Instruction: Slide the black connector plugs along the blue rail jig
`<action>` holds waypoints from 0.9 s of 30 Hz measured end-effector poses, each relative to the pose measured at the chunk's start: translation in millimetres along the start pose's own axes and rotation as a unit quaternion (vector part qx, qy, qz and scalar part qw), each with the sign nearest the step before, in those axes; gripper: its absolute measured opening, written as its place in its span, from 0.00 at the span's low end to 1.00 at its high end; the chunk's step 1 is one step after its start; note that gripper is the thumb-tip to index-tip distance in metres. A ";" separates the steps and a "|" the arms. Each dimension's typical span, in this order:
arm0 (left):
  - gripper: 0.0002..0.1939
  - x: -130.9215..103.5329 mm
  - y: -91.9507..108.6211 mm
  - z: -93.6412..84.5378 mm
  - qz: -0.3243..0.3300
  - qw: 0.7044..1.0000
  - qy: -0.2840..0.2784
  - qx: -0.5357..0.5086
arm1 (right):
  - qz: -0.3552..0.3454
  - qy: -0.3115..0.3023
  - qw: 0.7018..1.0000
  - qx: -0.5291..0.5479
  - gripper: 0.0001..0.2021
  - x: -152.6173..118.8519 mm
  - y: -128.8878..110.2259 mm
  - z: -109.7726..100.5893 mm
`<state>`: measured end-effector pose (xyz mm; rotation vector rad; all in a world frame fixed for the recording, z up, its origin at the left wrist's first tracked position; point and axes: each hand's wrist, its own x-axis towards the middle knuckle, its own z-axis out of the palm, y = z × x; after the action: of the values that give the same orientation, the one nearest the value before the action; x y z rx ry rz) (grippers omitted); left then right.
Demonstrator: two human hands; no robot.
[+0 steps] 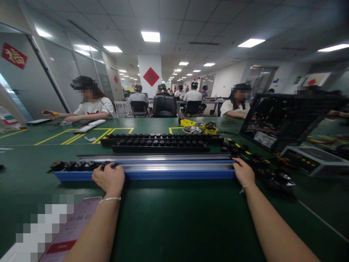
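A long blue channel (180,175) with a shiny metallic inside lies across the green table. Several black parts (79,165) stand in its left end. My left hand (109,177) is closed over the channel beside these parts, its fingers round a small black part (105,164) that is mostly covered. At the channel's right end, my right hand (244,171) grips the edge between thumb and fingers. Just behind lies a second, dark-edged channel (152,157), and beyond it two black strips (160,148) carry rows of black parts.
Loose black parts (282,179) lie to the right, near a metal box (316,160) and an open computer case (272,123). A phone (73,225) is at the lower left. Yellow trays (188,123) and a metal bowl (191,129) stand farther back. People sit across the table.
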<state>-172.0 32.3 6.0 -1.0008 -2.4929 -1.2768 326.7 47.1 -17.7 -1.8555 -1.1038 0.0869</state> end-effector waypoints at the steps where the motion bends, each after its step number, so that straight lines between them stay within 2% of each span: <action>1: 0.19 -1.0 0.7 -0.1 0.000 1.000 0.001 -0.003 | -0.003 0.002 1.000 -0.002 0.17 0.2 0.6 0.2; 10: 0.18 -3.1 2.3 0.3 0.002 1.000 0.001 -0.015 | 0.005 -0.013 1.000 -0.019 0.19 -0.5 -0.7 -0.9; 19: 0.17 -5.5 -0.4 1.8 -0.005 1.000 0.005 -0.016 | -0.008 0.000 1.000 -0.013 0.17 1.8 2.3 1.3; 27: 0.16 -7.9 -1.0 -0.5 0.007 1.000 -0.013 -0.007 | 0.001 -0.009 1.000 -0.016 0.18 0.8 -0.4 -0.8</action>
<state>-166.6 27.6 2.3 -1.0425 -2.4954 -1.2866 327.4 47.2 -16.6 -1.8874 -1.1212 0.0892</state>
